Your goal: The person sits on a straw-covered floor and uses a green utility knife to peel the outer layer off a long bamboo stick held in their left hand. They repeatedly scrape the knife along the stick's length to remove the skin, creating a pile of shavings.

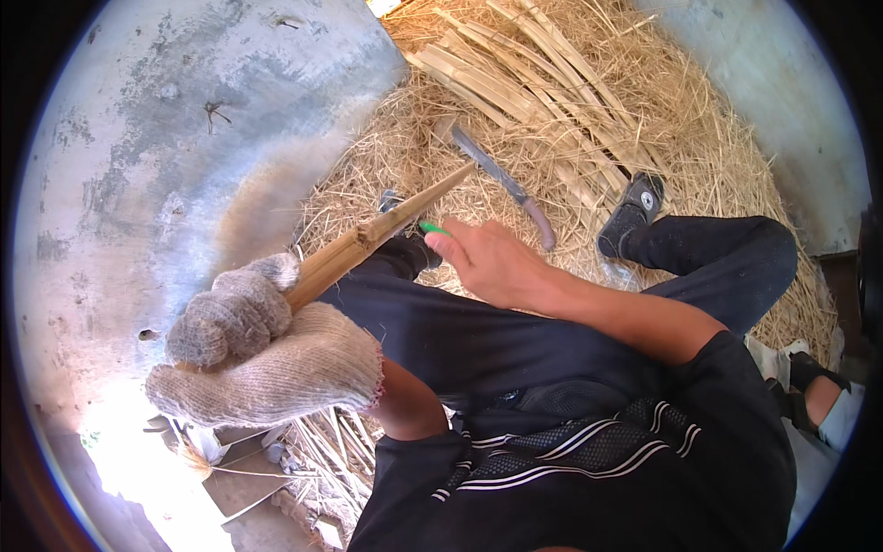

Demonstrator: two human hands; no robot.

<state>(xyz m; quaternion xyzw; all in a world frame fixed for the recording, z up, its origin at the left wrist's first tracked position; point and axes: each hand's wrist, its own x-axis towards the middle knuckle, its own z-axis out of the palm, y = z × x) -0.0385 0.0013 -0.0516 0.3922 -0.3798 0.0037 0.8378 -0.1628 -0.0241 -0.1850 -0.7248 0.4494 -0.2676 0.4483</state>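
My left hand point(248, 322), in a grey knitted glove, is wrapped round the lower end of a split bamboo piece point(340, 259). The bamboo slants up and to the right over my legs, has a node partway along and narrows to a pointed tip. Bare and closed, my right hand point(492, 262) is beside the bamboo, just past the node. It grips a green-handled tool point(432, 227); only a short green end shows by the thumb, and its working part is hidden. Beyond the bamboo tip, a machete point(501, 179) with a brown handle lies on the shavings.
Several long bamboo strips point(543, 78) lie in a pile at the far side, on a thick layer of straw-like shavings point(708, 120). A weathered grey wall or panel point(166, 166) stands at the left. Another person's leg point(820, 401) is at the right edge.
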